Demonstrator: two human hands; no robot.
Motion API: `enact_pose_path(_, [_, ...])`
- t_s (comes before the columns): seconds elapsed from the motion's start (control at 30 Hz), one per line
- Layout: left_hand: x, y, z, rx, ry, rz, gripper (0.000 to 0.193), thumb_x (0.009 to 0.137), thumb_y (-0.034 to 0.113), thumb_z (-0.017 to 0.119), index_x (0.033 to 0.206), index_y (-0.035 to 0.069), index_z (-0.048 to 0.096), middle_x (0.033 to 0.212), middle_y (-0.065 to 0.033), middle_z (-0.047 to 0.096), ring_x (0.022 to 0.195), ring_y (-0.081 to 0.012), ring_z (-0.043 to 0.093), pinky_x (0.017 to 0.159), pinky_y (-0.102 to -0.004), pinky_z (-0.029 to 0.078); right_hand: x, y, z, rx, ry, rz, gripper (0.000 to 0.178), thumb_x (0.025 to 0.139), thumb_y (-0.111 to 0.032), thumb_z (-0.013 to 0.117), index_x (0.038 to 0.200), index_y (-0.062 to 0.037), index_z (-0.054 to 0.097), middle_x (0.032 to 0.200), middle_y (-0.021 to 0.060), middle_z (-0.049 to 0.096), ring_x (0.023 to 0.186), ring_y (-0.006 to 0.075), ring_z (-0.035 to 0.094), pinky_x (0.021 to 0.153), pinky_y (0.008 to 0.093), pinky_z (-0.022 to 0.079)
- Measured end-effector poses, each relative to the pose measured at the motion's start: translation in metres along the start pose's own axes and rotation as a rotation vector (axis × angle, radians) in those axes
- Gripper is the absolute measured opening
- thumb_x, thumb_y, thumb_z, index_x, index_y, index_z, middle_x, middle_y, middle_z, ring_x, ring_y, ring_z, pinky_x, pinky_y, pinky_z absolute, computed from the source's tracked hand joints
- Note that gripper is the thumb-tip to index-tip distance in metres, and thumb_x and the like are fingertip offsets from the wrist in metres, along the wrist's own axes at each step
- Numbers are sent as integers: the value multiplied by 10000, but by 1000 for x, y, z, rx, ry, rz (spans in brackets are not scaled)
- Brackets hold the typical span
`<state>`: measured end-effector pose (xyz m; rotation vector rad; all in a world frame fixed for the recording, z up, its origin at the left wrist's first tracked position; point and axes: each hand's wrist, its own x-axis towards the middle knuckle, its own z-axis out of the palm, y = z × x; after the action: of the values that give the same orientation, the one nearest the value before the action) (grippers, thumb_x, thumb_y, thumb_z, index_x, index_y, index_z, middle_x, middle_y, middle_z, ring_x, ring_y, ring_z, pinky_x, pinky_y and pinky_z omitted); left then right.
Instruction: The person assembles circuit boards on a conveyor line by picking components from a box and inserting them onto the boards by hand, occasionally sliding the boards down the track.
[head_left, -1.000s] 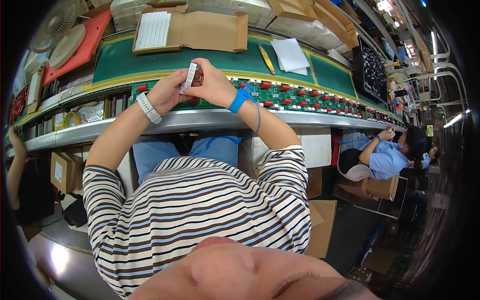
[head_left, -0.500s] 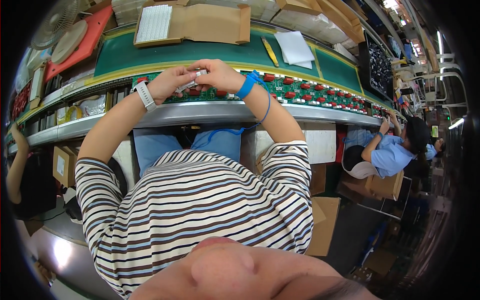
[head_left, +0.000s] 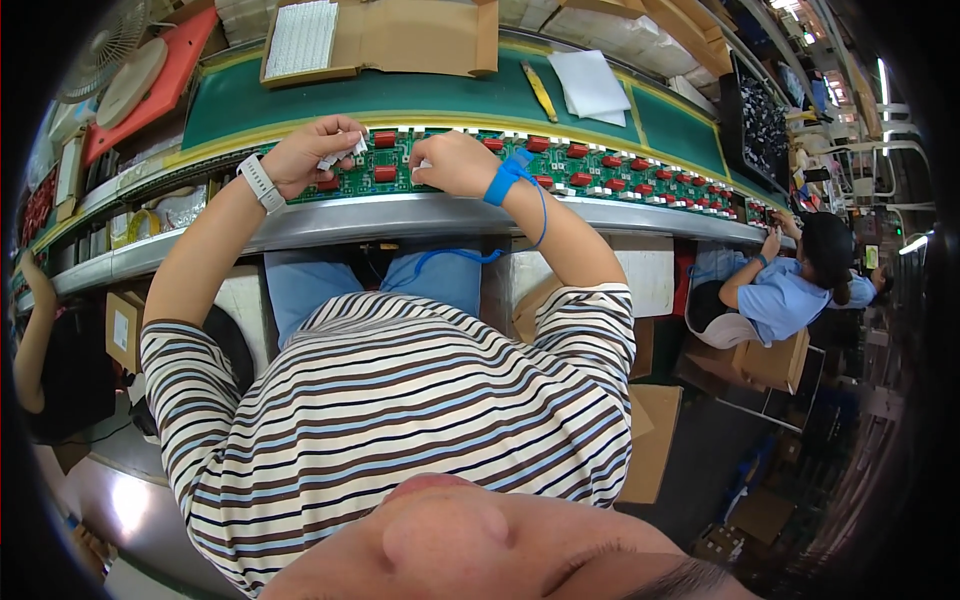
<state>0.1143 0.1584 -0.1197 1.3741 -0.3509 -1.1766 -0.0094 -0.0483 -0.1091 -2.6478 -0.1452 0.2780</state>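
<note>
My left hand (head_left: 303, 160) clamped on small white plastic parts (head_left: 346, 155) above the left part of the green circuit boards (head_left: 403, 156), my right hand (head_left: 458, 166) apart on the right, fingers bent together over a board, white showing at the tips, its grip I cannot tell

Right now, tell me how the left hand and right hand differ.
The left hand grips white parts; whether the right hand holds anything is hard to tell. The left hand has a white wristband behind it, the right hand a blue corded band. Both hands are bare, over green circuit boards.
</note>
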Motion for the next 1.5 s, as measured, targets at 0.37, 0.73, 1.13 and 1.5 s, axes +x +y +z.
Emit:
enact_pose_path(0.37, [-2,-8,0,643,-3,282,156,810,120,597,935,27,600,806,3,587,677,-101,540,591,-229,452,-2,-6,5,-183,67,-34,148,723,-194,634,801,-70,656,864,107,606,860,284,584,748,384,474])
enact_pose_path(0.73, [-5,-6,19,1275,105,430,140,711,139,634,828,73,594,770,-120,631,746,-297,610,646,-387,477,-9,-13,0,-190,55,-67,137,706,-198,633,780,-87,667,848,117,610,836,290,596,716,397,485])
enact_pose_path(1.13, [-5,-5,29,1401,128,417,119,673,107,623,785,73,603,709,-122,616,691,-297,605,599,-390,473,0,-6,-12,555,-30,130,248,842,-143,548,1045,-2,568,750,67,619,677,112,595,574,245,464])
enact_pose_path(1.5, [-5,-7,31,1448,136,434,122,668,124,638,778,87,600,689,-111,613,674,-296,604,584,-400,466,5,-10,-7,319,-14,17,200,762,-213,645,867,-42,656,748,87,644,674,180,618,611,293,473])
